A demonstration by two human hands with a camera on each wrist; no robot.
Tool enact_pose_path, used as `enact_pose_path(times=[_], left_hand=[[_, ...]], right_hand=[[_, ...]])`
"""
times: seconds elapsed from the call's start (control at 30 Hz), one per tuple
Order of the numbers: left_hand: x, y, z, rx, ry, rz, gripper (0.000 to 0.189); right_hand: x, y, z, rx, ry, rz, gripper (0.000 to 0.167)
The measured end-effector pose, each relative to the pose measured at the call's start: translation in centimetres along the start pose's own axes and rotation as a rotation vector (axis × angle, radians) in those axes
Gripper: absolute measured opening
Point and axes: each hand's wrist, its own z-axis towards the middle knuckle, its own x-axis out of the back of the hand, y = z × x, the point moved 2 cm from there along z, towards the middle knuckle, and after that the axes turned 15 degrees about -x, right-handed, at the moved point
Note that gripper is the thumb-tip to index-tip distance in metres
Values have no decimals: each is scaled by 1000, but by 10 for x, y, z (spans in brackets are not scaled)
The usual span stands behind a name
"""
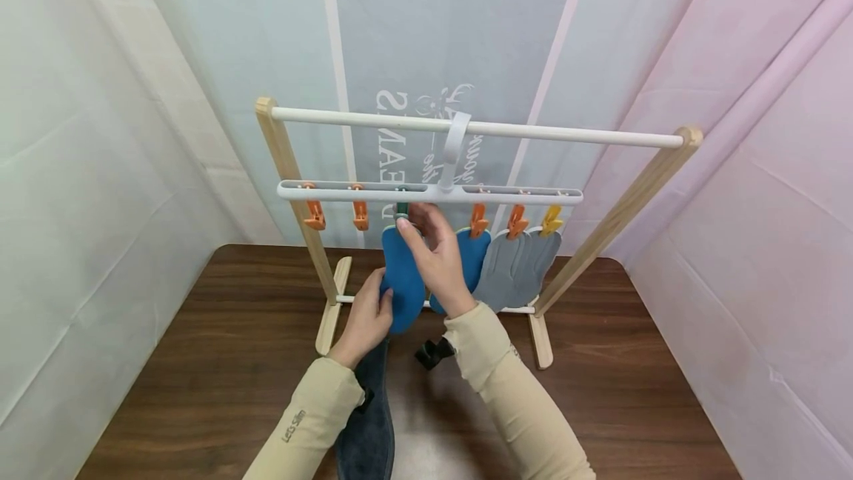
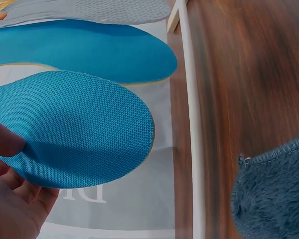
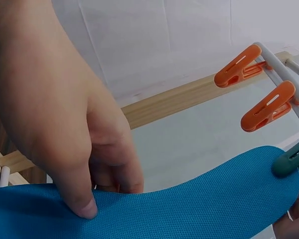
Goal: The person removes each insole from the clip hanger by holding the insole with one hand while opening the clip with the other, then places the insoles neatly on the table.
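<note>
A blue insole (image 1: 403,280) hangs upright, its top end at a green clip (image 1: 402,202) under the white hanger. My left hand (image 1: 369,313) holds the insole's lower part by its edge, thumb on the front face and fingers behind. At the upper end, my right hand (image 1: 436,250) pinches the insole just beside the clip; whether it also presses the clip is hidden. In the right wrist view, the green clip (image 3: 291,159) overlaps the insole's end (image 3: 259,184). The left wrist view shows its rounded lower end (image 2: 89,129) free.
The white hanger (image 1: 373,191) hooks over a wooden rack's rail (image 1: 533,130). Orange clips (image 1: 360,215) hang at left. Another blue insole (image 1: 472,258) and grey insoles (image 1: 506,269) hang at right from orange and yellow clips. A dark fuzzy item (image 1: 369,421) lies on the brown table (image 1: 220,361).
</note>
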Motion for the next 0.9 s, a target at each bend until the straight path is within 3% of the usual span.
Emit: enact_pose_path(times=[0.67,0.9], left_hand=[[-9,10,-16,-47,14,-6,35],[-11,9,-25,-3,9,-28,34]], right_hand=[[3,1,3,-77,31,86,33],[3,1,4,-82,36,91,32]])
